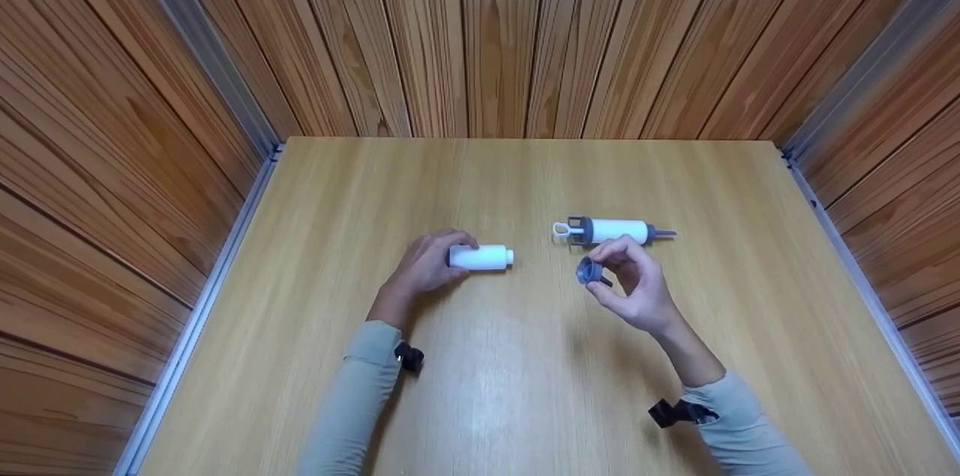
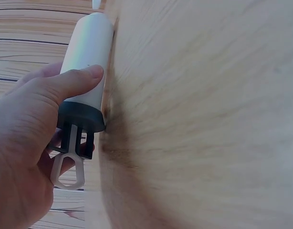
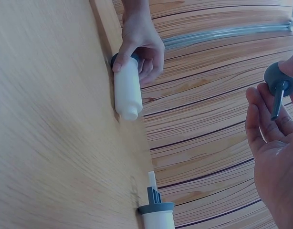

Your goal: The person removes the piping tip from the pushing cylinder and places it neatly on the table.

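My left hand (image 1: 426, 264) grips a white syringe barrel (image 1: 484, 257) by its grey-collared end, low over the table. In the left wrist view the thumb lies along this barrel (image 2: 89, 43), and a pale ring handle (image 2: 79, 176) sticks out below the dark collar. Its other end is a bare white neck, turned towards the right. My right hand (image 1: 636, 288), raised above the table, pinches a grey nozzle cap (image 1: 589, 270) between thumb and fingers. The cap's open side faces the left hand; its thin spout (image 3: 277, 102) shows in the right wrist view.
A second syringe (image 1: 619, 230), with its grey nozzle on, lies just beyond my right hand, ring handle to the left. The wooden table (image 1: 480, 401) is bounded by plank walls (image 1: 495, 33) at the back and sides, with metal rails (image 1: 202, 288) along its side edges.
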Demonstrator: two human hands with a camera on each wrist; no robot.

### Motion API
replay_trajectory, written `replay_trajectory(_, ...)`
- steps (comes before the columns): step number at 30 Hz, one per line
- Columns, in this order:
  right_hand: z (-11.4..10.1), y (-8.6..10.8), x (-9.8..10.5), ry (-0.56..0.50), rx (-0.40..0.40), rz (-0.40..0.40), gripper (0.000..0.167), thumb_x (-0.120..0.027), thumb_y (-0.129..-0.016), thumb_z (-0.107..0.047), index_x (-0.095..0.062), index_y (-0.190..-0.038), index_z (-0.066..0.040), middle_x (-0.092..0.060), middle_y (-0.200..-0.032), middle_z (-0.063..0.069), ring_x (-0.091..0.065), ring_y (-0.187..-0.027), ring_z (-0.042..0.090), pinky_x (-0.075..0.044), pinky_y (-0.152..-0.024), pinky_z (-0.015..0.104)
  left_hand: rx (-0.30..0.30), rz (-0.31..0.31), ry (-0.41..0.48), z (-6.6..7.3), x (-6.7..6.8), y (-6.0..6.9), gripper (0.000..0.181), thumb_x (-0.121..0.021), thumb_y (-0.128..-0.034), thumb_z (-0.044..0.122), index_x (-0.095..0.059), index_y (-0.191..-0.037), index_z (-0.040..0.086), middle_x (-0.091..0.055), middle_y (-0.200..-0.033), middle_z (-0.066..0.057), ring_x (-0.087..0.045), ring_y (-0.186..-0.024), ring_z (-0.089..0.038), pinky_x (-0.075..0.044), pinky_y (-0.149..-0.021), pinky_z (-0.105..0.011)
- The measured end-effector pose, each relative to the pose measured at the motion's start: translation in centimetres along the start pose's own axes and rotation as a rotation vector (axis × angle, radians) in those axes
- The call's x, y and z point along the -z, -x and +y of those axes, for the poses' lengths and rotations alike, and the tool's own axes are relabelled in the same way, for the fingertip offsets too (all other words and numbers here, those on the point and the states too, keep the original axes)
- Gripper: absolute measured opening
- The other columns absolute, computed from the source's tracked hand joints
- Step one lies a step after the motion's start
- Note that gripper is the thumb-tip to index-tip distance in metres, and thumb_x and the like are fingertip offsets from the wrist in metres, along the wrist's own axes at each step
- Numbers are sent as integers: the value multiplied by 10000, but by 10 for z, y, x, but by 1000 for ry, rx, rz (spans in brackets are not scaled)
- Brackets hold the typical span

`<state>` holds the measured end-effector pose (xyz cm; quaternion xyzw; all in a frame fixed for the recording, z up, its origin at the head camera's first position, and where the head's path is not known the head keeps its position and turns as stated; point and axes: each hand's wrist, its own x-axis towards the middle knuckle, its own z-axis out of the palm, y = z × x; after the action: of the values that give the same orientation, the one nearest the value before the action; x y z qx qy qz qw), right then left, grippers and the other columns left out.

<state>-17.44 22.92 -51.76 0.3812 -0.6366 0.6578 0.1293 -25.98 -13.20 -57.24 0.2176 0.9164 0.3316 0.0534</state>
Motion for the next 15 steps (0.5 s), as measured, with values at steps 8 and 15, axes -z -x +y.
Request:
replay_trajectory(8,0,2,0,2,-12,10,390,-631,-757,353,-502,-1113,258,-733,-1236,-63,-758,-1110,32,-632,-1020,193,-6,1,4,0,0,0,389,-898,-952,111,-775,-1314,184,-771,-1437,-94,-721,-1345,-359,-567,-1179,-591)
replay_trajectory(15,2,2,2,5,-6,6,395,-634,-760,353,-508,-1122,258,-734,-1241,-63,-756,-1121,41,-630,-1022,194,-20,4,2,0,0,0,479,-937,-901,127,-771,-1344,206,-745,-1439,-82,-696,-1375,-357,-550,-1208,-598)
